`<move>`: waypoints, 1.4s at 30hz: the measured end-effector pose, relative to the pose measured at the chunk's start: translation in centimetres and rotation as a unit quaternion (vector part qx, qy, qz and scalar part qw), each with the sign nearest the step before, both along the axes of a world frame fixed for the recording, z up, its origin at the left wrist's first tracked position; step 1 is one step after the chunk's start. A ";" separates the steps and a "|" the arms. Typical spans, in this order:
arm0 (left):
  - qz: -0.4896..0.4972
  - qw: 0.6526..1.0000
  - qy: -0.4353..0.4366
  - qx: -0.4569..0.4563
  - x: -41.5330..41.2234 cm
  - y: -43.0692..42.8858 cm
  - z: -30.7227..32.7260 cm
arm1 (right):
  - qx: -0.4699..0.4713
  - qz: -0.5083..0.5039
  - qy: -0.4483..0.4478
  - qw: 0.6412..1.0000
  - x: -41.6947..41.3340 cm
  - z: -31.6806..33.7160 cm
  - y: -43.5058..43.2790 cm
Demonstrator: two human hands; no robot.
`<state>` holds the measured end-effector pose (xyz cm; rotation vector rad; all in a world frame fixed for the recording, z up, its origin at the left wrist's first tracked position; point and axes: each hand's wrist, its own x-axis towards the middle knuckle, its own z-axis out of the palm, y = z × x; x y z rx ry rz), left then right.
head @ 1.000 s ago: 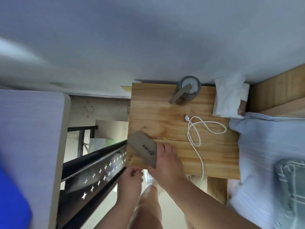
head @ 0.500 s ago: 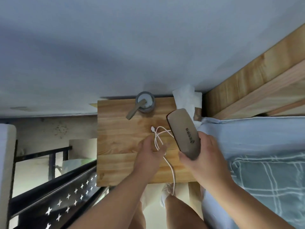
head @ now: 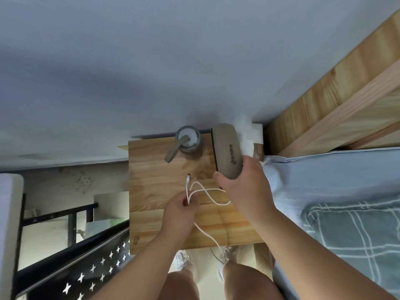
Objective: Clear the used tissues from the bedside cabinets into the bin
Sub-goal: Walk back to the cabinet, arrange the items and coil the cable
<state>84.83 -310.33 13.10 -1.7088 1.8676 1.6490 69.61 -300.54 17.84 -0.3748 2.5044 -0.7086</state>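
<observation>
Two hands work over the wooden bedside cabinet [head: 151, 169]; the right hand [head: 244, 189] curls round the near end of a taupe oblong case [head: 227, 152], which points toward the wall; the left hand [head: 181, 211] pinches a loop of white cable [head: 213, 199] between thumb and fingers, the rest trailing off the near edge; the white tissue [head: 254, 133] sits at the far right corner against the wall, partly hidden behind the case; a grey round container [head: 191, 140] with a tan strap stands just left of the case; a bed [head: 324, 180] with a blue sheet lies to the right, a black railing [head: 86, 267] with star cut-outs to the left.
</observation>
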 end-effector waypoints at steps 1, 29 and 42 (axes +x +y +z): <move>0.021 1.000 0.001 0.007 1.1 -0.3 0.5 | 0.006 -0.003 -0.004 1.000 0.3 -0.2 -0.5; 0.114 0.971 0.173 0.120 5.8 -0.2 8.2 | -0.089 -0.277 -0.230 0.929 6.5 -0.1 -0.2; 0.103 0.979 0.092 0.149 2.6 -2.3 14.2 | -0.227 -0.147 -0.547 0.792 11.3 6.2 5.4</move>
